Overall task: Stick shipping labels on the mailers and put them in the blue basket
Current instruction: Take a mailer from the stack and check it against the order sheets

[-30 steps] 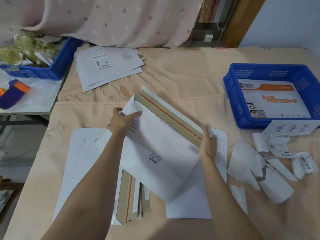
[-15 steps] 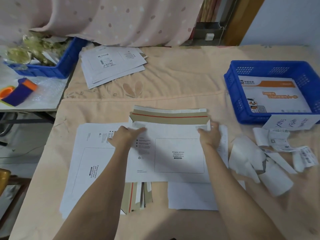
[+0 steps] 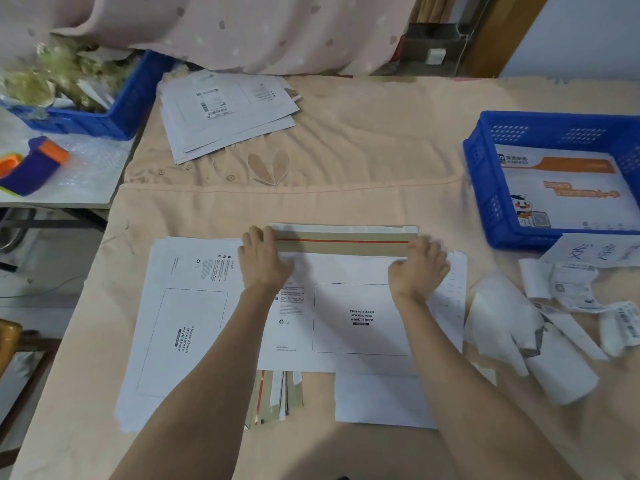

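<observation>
A white mailer [image 3: 360, 317] lies flat in the middle of the table, its printed waybill box facing up. Its brown flap [image 3: 343, 241] with a red strip is open and points away from me. My left hand [image 3: 265, 261] grips the flap's left end with bent fingers. My right hand [image 3: 419, 268] grips the right end at the fold. More white mailers [image 3: 180, 323] lie stacked underneath and to the left. Loose shipping labels [image 3: 575, 289] lie at the right. The blue basket [image 3: 485, 188] stands at the far right with an orange-and-white mailer [image 3: 568, 192] inside.
Labelled mailers [image 3: 225, 109] are piled at the back left. Curled white backing papers [image 3: 502, 320] litter the right side. A handwritten paper sign [image 3: 602, 251] hangs on the basket's front. On a side table at left stand a second blue basket [image 3: 131, 102] of scraps and a purple-orange tape dispenser [image 3: 34, 164].
The mailer went from tilted in the air to flat on the stack, turned square to me. Both hands slid up to the ends of its flap.
</observation>
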Motion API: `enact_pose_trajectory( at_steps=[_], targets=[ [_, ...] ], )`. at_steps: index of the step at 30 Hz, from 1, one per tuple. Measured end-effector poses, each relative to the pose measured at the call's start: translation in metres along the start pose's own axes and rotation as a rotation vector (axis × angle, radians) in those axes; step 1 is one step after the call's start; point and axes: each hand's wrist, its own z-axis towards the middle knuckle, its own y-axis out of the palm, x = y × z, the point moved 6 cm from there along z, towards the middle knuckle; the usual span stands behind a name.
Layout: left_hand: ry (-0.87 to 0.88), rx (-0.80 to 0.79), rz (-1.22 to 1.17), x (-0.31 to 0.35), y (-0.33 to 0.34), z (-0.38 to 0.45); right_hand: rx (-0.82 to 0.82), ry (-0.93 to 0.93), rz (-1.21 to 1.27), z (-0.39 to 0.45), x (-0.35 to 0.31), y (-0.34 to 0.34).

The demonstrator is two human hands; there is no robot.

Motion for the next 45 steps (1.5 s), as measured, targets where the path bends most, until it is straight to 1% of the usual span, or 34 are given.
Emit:
enact_pose_trajectory(
  at_steps=[2, 4, 5, 6, 8, 9, 10, 12, 14, 17, 20, 22, 24, 28, 31, 34, 37, 40, 45],
  targets=[
    [0.108, -0.107, -0.054, 0.013, 0.013, 0.0, 0.027, -0.071, 0.086, -0.004, -0.019, -0.003],
    [0.114, -0.198, -0.031, 0.017, 0.025, -0.002, 0.038, -0.121, 0.131, -0.007, -0.036, -0.005],
    [0.098, -0.22, -0.015, 0.015, 0.03, -0.002, 0.009, -0.144, 0.153, -0.008, -0.043, -0.002],
    [0.088, -0.229, -0.009, 0.014, 0.033, -0.003, -0.06, -0.179, 0.188, -0.008, -0.051, 0.004],
    [0.083, -0.223, -0.021, 0.012, 0.036, -0.002, -0.295, -0.276, 0.269, -0.013, -0.067, 0.023],
    [0.086, -0.224, -0.022, 0.011, 0.037, -0.002, -0.408, -0.314, 0.265, -0.017, -0.073, 0.031],
    [0.092, -0.229, -0.018, 0.011, 0.037, -0.001, -0.484, -0.342, 0.212, -0.021, -0.077, 0.037],
    [0.103, -0.242, 0.0, 0.012, 0.038, 0.0, -0.531, -0.385, 0.045, -0.026, -0.08, 0.044],
    [0.117, -0.25, 0.028, 0.013, 0.038, -0.001, -0.528, -0.39, -0.027, -0.029, -0.081, 0.043],
    [0.149, -0.257, 0.041, 0.016, 0.037, -0.001, -0.531, -0.38, -0.035, -0.029, -0.08, 0.043],
    [0.182, -0.268, -0.012, 0.018, 0.032, 0.0, -0.564, -0.345, 0.071, -0.028, -0.08, 0.044],
    [0.189, -0.333, -0.056, 0.017, 0.032, 0.002, -0.628, -0.303, 0.149, -0.028, -0.078, 0.045],
    [0.172, -0.396, -0.101, 0.018, 0.03, 0.004, -0.675, -0.282, 0.154, -0.029, -0.075, 0.045],
    [0.127, -0.449, -0.197, 0.02, 0.027, 0.007, -0.653, -0.242, 0.137, -0.026, -0.071, 0.043],
    [0.068, -0.51, -0.256, 0.016, 0.032, 0.006, -0.617, -0.264, 0.06, -0.022, -0.068, 0.041],
    [0.039, -0.519, -0.292, 0.013, 0.034, 0.007, -0.618, -0.274, 0.05, -0.02, -0.066, 0.04],
    [0.037, -0.532, -0.31, 0.012, 0.034, 0.007, -0.566, -0.282, 0.086, -0.021, -0.065, 0.04],
    [0.025, -0.526, -0.3, 0.01, 0.033, 0.009, -0.539, -0.296, 0.071, -0.022, -0.064, 0.043],
    [0.067, -0.561, -0.29, 0.012, 0.032, 0.01, -0.515, -0.314, 0.059, -0.022, -0.061, 0.047]
  ],
)
